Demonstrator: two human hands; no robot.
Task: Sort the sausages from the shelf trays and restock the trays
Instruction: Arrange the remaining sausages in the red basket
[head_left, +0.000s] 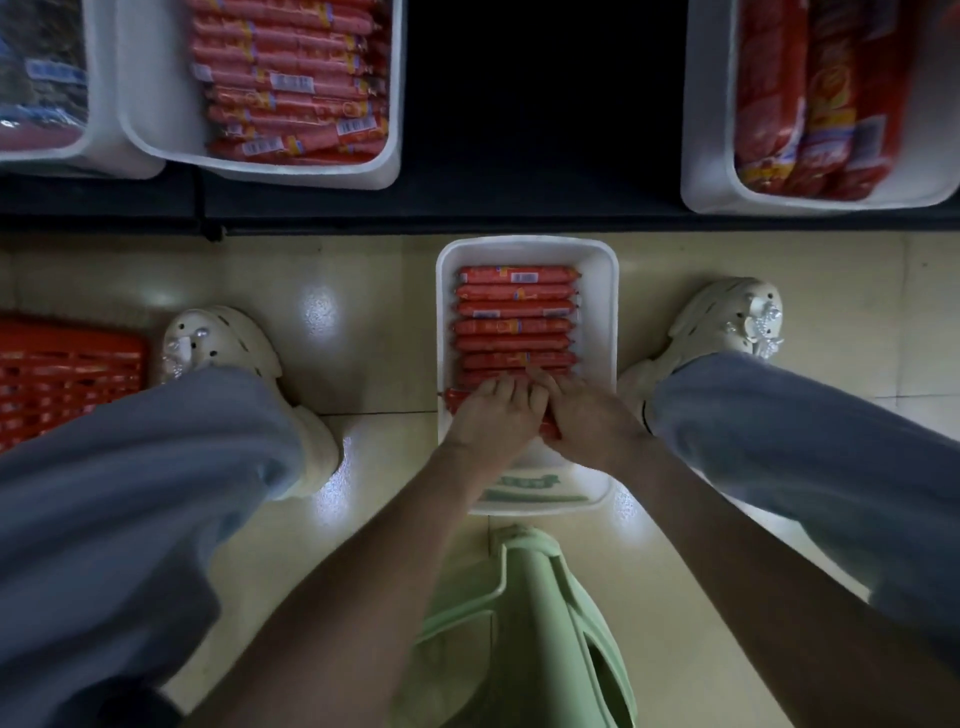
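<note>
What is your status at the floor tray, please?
Left hand, right hand both grip one sausage. Floor tray part filled, rows neat. Nothing blocking.

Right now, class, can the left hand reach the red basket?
Probably not directly: the left hand grips a sausage in the floor tray, and the left leg lies between it and the red basket.

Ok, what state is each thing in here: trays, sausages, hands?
floor tray: on the floor, partly filled, near end bare
sausage row: lying flat, side by side
nearest sausage: gripped by both hands
left hand: fingers curled over the nearest sausage
right hand: fingers curled over the same sausage
pink-sausage shelf tray: on the shelf, full
red-sausage shelf tray: on the shelf, stocked
</note>
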